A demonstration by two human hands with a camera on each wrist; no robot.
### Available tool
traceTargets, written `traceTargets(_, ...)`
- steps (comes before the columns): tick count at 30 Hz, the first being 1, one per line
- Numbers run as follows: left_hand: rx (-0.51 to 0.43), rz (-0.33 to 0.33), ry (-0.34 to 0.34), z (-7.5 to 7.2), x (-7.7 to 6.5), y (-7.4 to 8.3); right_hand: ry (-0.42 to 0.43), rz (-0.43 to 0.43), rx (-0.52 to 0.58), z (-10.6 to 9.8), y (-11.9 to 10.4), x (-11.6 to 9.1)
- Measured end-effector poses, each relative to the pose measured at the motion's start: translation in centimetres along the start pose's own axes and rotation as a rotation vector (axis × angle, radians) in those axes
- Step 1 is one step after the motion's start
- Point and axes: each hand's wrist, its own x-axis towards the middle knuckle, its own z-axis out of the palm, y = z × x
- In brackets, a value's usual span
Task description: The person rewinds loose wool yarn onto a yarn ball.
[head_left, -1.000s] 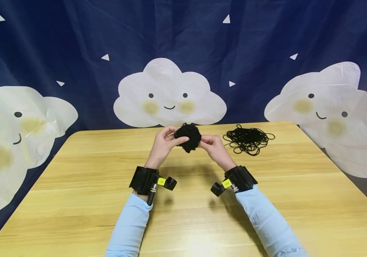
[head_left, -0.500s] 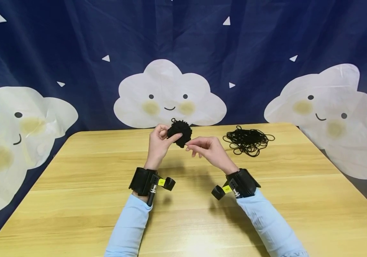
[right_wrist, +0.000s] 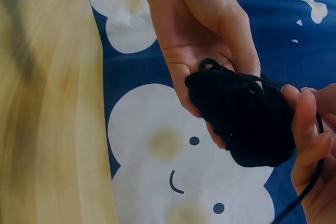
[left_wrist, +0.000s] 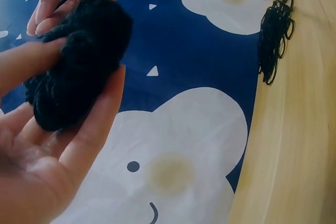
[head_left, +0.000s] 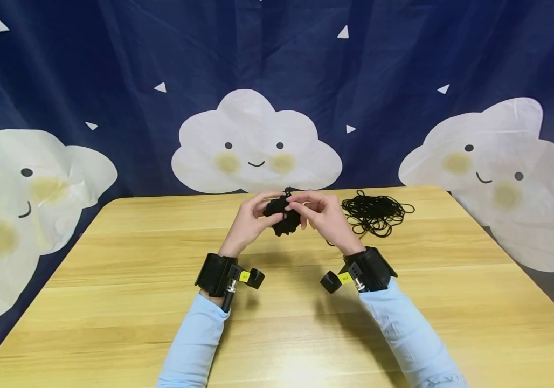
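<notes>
A ball of black yarn (head_left: 285, 224) is held above the far part of the table, with its wound strands visible in the left wrist view. My left hand (head_left: 247, 222) grips it, thumb on the near side and fingers behind. At the ball's right side, my right hand (head_left: 324, 215) pinches the yarn strand (right_wrist: 313, 179) between thumb and fingers, close against the ball. A small loop stands up from the ball's top. In the left wrist view the strand runs from the right hand towards a loose heap of black yarn (left_wrist: 274, 43).
The loose heap lies on the wooden table (head_left: 277, 323), right of the right hand and near the far edge. Behind the table hangs a dark blue curtain (head_left: 374, 59) with white clouds. Both wrists wear black camera bands (head_left: 216, 275).
The ball first went left with the left hand, then came back right. The right hand pulled away with the strand at the ball's lower right, then moved up to the ball's upper side.
</notes>
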Motion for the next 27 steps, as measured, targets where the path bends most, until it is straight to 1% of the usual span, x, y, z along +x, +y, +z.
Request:
traceTargets(3,0.031,0.005,-0.036,0.0,-0.1,0.1,0.037,-0.042,0.006,-0.2,-0.1,0.3)
traceTargets(5,0.032,0.016,-0.059,-0.1,-0.1,0.2,0.067,-0.065,-0.006,-0.3,-0.2,0.4)
traceTargets(7,0.021,0.029,-0.092,-0.1,-0.1,0.2,0.088,-0.071,-0.015,-0.3,-0.2,0.5)
traceTargets(11,-0.028,0.045,-0.164,-0.1,-0.2,0.3,0.098,-0.054,-0.006,-0.4,0.4,0.6)
traceTargets(14,-0.060,0.045,-0.187,-0.1,-0.1,0.4,0.087,-0.007,0.036,-0.4,1.2,0.6)
traceTargets(17,-0.065,0.028,-0.167,-0.1,-0.2,0.4,0.077,0.054,0.064,-0.5,2.0,0.4)
traceTargets(20,-0.071,0.013,-0.136,-0.2,-0.2,0.4,0.066,0.104,0.062,-0.4,2.7,0.2)
traceTargets(23,-0.086,0.002,-0.095,-0.2,-0.2,0.4,0.056,0.132,0.065,-0.2,3.2,0.0)
traceTargets(27,-0.134,-0.010,-0.022,-0.1,-0.2,0.6,0.056,0.125,0.030,0.2,3.7,-0.2)
